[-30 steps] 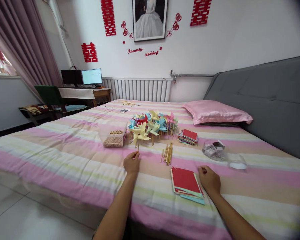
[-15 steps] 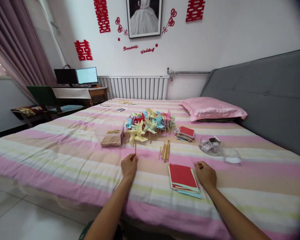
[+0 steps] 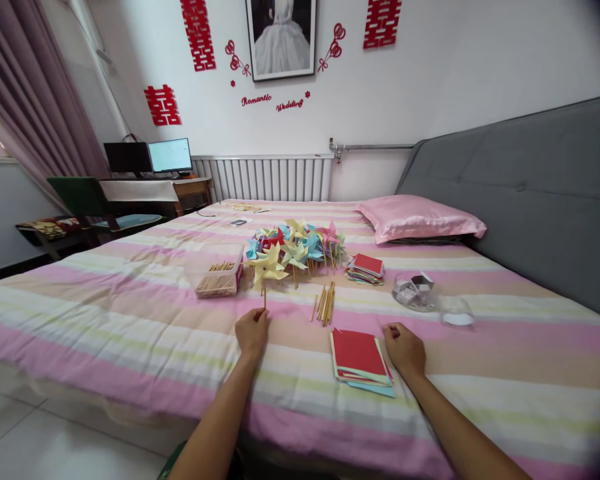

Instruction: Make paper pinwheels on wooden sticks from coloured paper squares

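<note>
My left hand (image 3: 253, 332) is closed round the lower end of the stick of a pale yellow paper pinwheel (image 3: 267, 267), which stands upright. Behind it lies a heap of finished pinwheels (image 3: 314, 244) in blue, pink, red and yellow. My right hand (image 3: 404, 347) rests on the bed with its fingers curled in; whether anything is in them is hidden. Just left of that hand sits a stack of square paper sheets (image 3: 360, 357), red on top. Between the hands, farther back, several thin wooden sticks (image 3: 326, 305) lie side by side.
A clear box of sticks (image 3: 217, 283) stands left of the pinwheels. To the right are a second paper stack (image 3: 366, 268), a round clear container (image 3: 413, 293) with small items, and a clear lid (image 3: 456, 312). A pink pillow (image 3: 420, 217) lies by the grey headboard (image 3: 530, 193).
The whole view has shifted slightly, so everything appears a little farther left. Both hands keep their places relative to the pinwheel and the paper stack.
</note>
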A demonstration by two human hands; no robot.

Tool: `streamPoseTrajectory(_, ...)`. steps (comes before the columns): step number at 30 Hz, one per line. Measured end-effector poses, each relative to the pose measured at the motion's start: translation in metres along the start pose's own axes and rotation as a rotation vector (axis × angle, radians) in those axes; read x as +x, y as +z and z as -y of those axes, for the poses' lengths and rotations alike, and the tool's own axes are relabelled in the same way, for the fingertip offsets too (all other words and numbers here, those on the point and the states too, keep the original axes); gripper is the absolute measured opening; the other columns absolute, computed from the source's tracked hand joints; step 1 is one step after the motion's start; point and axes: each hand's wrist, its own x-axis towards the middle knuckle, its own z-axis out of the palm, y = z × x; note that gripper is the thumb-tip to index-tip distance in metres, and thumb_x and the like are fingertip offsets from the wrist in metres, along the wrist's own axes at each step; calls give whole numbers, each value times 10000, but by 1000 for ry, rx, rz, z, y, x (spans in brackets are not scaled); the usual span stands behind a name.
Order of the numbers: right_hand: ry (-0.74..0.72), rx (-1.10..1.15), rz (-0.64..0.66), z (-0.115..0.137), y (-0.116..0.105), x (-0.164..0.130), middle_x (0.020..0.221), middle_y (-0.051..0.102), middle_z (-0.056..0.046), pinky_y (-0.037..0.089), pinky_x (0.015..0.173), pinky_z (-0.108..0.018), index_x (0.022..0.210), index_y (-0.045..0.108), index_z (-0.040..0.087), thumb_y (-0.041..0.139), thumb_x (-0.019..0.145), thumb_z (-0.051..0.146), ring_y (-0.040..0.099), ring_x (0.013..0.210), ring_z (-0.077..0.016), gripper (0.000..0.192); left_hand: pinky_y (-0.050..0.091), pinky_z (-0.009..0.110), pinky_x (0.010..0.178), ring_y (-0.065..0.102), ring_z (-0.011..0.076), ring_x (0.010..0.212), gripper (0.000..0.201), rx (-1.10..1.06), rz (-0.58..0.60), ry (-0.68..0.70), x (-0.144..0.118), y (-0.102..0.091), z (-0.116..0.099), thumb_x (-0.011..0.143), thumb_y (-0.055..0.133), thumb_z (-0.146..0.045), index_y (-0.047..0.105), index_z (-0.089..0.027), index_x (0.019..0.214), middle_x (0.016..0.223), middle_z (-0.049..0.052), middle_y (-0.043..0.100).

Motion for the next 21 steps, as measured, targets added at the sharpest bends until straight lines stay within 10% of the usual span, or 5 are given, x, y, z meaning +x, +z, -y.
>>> streamPoseTrajectory(12, -11, 20, 4, 3, -2, 2, 759, 689, -53, 340, 581, -249, 816, 646, 198, 454, 797, 336, 599, 681, -189, 237, 441, 235, 641, 648, 155, 666, 213, -12, 67, 40, 7, 15, -30, 735, 560, -350, 716, -205, 754, 692, 13, 714)
streamPoseTrajectory(21, -3, 66, 13, 7, -4, 7, 725, 684, -31, 346, 565, -243, 792, 644, 214, 449, 798, 338, 607, 668, -181, 231, 436, 248, 647, 654, 179, 737, 180, 58, 201, 35, 27, 83, -90, 725, 603, -330, 725, -211, 784, 727, 30, 723)
